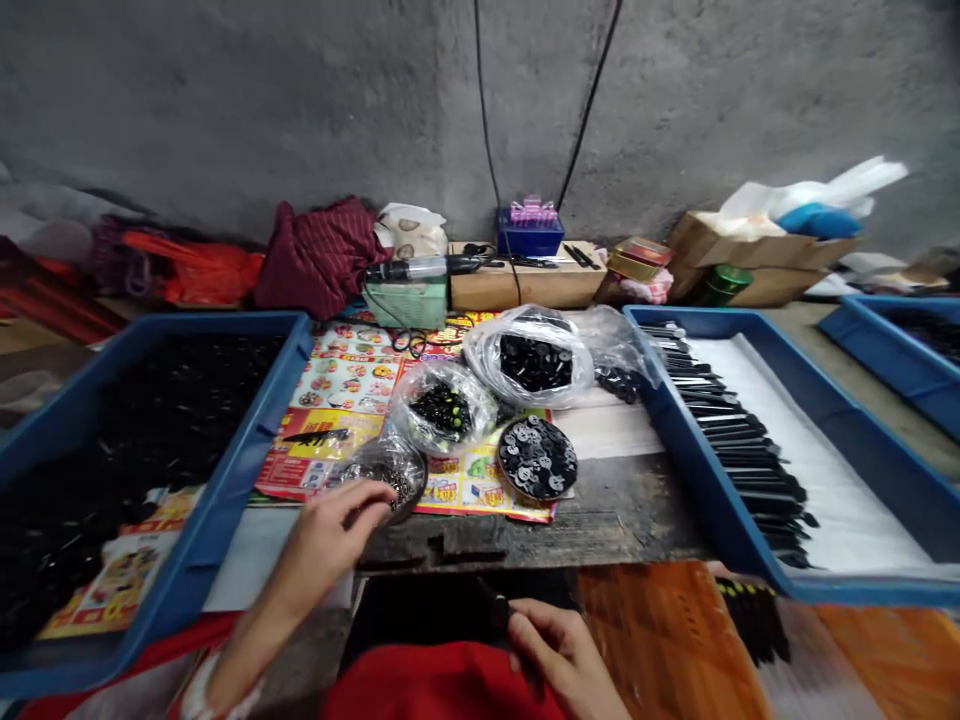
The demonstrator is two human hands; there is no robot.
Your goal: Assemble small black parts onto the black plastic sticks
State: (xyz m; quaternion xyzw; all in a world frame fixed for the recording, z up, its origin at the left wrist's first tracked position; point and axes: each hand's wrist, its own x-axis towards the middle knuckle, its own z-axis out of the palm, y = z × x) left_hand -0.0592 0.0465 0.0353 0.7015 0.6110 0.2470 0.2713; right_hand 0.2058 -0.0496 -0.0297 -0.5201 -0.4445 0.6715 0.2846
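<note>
My left hand (341, 530) is at the near rim of a plastic-lined bowl of small metallic pieces (401, 480). Its thumb and forefinger are drawn together in a pinch, and whatever is between them is too small to make out. Low over my lap, my right hand (559, 650) is closed on a dark black plastic part (496, 608), mostly lost against the dark background. Behind the left hand stands a lined bowl of black and yellow-green pieces (441, 408). A round dish of black discs with pale markings (538, 457) lies to its right.
A blue tray of black parts (300, 345) stands at left. Another blue tray (675, 490) at right holds a row of long black pieces (739, 450). A clear bag of black parts (536, 360) sits further back. Wooden boxes, cloths and an electric screwdriver (420, 268) line the wall.
</note>
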